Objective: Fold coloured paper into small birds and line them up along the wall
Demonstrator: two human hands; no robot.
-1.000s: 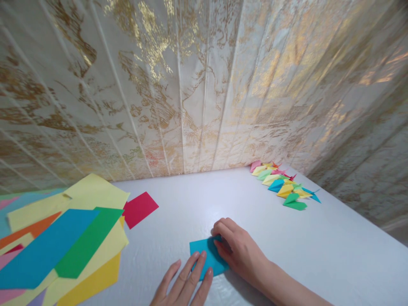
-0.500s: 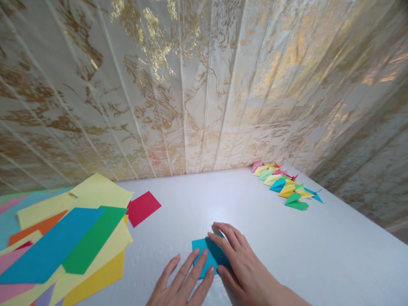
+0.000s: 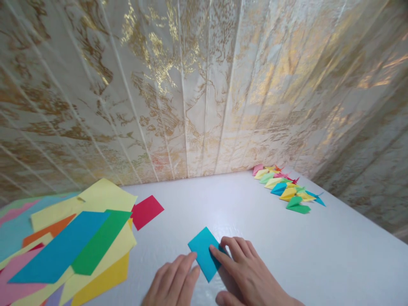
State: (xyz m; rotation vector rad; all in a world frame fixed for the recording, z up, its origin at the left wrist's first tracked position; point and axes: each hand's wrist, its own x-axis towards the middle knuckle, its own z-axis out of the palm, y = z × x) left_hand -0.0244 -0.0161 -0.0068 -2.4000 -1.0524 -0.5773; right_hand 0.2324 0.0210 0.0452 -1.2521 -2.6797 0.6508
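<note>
A small blue sheet of origami paper [image 3: 204, 246], rectangular in outline, lies flat on the white table in front of me, turned at a slant. My right hand [image 3: 247, 267] rests over its right edge, index fingertip pressing on the paper, the other fingers curled beside it and the thumb apart. At the paper's lower left side is my left hand [image 3: 175, 278], fingers stretched and side by side, with a fingertip at the edge. Neither hand grips the sheet.
Left of my hands spreads a pile of coloured paper [image 3: 92, 242], with a red sheet [image 3: 148, 212] poking out at its right. Folded paper cranes [image 3: 288, 193] stand in rows at the back right. Patterned gold and white curtain-like fabric [image 3: 191, 106] hangs behind the table [image 3: 191, 191].
The blue paper has turned to a slant and now looks like a narrower rectangle. My left hand has slid off it to its left edge; my right index finger presses on it.
</note>
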